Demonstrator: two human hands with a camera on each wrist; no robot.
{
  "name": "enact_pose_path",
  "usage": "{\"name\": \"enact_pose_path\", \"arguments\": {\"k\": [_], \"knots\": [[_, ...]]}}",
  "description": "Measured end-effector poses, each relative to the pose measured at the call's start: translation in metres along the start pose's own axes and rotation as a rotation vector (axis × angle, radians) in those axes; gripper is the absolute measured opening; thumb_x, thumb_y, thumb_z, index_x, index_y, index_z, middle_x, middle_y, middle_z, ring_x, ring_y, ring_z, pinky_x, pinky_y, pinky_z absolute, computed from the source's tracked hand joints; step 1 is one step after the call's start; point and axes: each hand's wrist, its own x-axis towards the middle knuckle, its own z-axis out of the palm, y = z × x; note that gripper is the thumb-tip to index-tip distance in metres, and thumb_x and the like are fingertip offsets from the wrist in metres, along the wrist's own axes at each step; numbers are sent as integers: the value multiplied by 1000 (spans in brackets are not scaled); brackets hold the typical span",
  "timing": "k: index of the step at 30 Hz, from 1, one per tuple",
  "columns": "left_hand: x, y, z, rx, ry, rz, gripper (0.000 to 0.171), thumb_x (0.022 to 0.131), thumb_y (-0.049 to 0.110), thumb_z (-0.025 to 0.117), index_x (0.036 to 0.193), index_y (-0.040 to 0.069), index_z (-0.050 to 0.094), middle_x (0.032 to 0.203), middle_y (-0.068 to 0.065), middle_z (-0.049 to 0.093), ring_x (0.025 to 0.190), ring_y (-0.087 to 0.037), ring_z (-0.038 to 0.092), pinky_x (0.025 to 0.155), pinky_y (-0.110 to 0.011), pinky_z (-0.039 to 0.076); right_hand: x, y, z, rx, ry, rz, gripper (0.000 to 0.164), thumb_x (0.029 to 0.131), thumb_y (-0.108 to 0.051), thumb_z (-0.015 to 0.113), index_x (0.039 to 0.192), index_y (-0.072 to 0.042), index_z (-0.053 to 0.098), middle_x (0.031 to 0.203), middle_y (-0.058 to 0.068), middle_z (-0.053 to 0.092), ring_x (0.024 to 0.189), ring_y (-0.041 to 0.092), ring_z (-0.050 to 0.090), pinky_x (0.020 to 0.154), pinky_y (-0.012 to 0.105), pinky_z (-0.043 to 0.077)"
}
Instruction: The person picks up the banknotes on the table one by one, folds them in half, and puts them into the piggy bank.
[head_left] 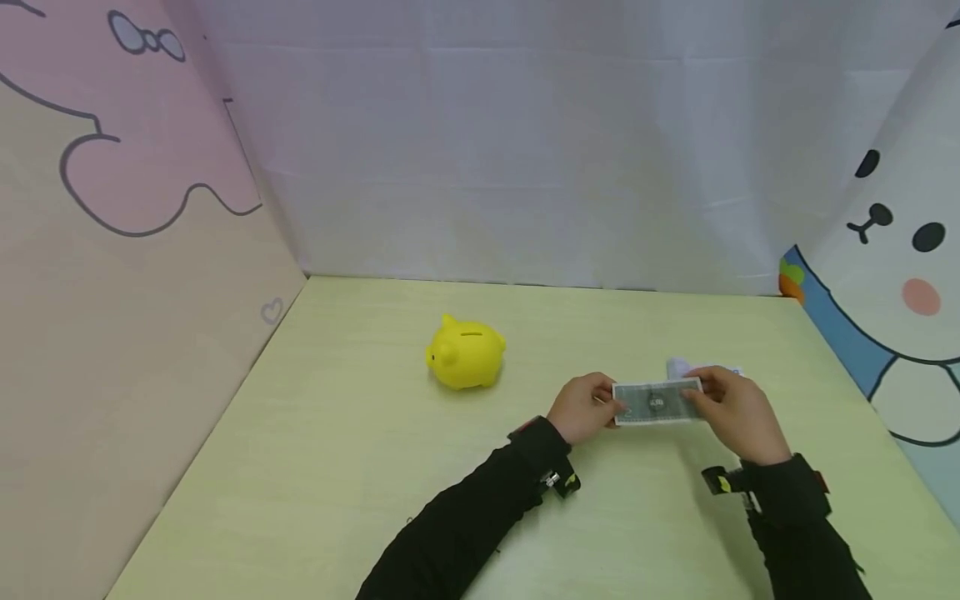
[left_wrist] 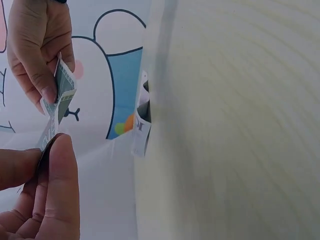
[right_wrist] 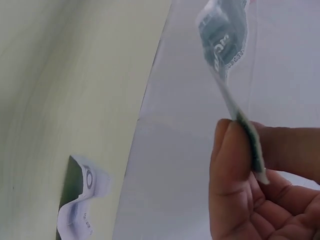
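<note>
A green-grey banknote (head_left: 654, 402) is stretched between both hands above the table, its creases showing in the wrist views. The left hand (head_left: 585, 407) pinches its left end between thumb and fingers. At the other end the right hand (head_left: 738, 414) pinches it the same way. Behind the right hand, partly hidden by it in the head view, a second, paler banknote (right_wrist: 80, 200) lies bent and wavy on the table. A yellow piggy bank (head_left: 467, 357) with a slot on top stands to the left of both hands, touched by neither.
The pale yellow table (head_left: 337, 467) carries these things. A white cloth wall (head_left: 480, 167) closes off the back, and printed cartoon panels (head_left: 150, 333) flank both sides. Dark sleeves and wrist straps (head_left: 783, 492) cover the forearms.
</note>
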Motion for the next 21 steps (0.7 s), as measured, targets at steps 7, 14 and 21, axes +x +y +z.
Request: {"name": "enact_pose_path", "arguments": {"k": [7,14,21], "knots": [[-2,-1,-15,-21,69,41,18,97,3,58,112,-6,58,105,-21,64,95,-30,69,75,-22,58,6,-6,3,70,3,-44,28,95,-10,62,119,6,61,90,15,62,69,4,51,56,21,43],[-7,4,-33,-20,152,89,20,95,1,60,113,-7,62,105,-24,66,92,-32,67,76,-26,59,13,-14,8,158,3,-36,33,96,-16,63,123,2,61,96,16,67,72,-6,56,59,19,46],[-15,8,-50,-13,179,116,23,96,1,58,117,-9,61,107,-28,64,98,-42,65,82,-35,59,20,-25,13,232,-52,21,43,98,-29,61,127,2,59,105,19,69,75,-6,59,67,18,50]]}}
